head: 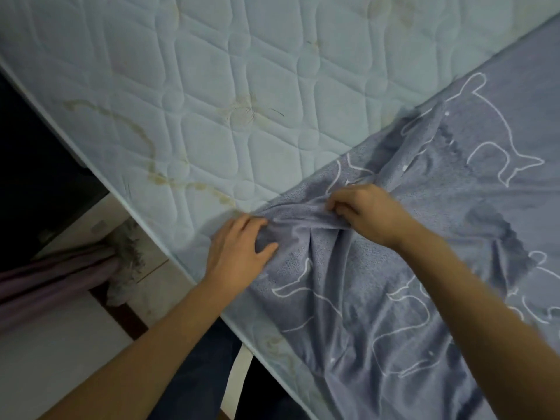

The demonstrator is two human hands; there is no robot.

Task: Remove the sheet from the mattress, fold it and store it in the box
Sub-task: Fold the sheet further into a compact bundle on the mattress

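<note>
My left hand (239,250) lies on the gathered corner of the sheet (424,283), close to the near left edge of the mattress (212,86). Its fingers curl over a bunched fold of cloth and its thumb stretches out along the fabric below. My right hand (371,212) sits just to the right of it and a little farther off, fingers curled under and pinching the same raised ridge of cloth, which runs taut between my two hands. The sheet is grey-blue with white outlined animal shapes. It covers the right and near part of the mattress, rumpled around my grip and creased below it, and its free edge runs slantwise from my left hand up to the far right. Left of that edge and beyond it the mattress is bare: pale blue, quilted, marked with yellowish stains. Down past the mattress's left edge I see a pale tiled floor (60,353), a bunch of purple cloth (54,277) hanging low at the left, and my own dark trouser leg (203,365) between my forearms.
</note>
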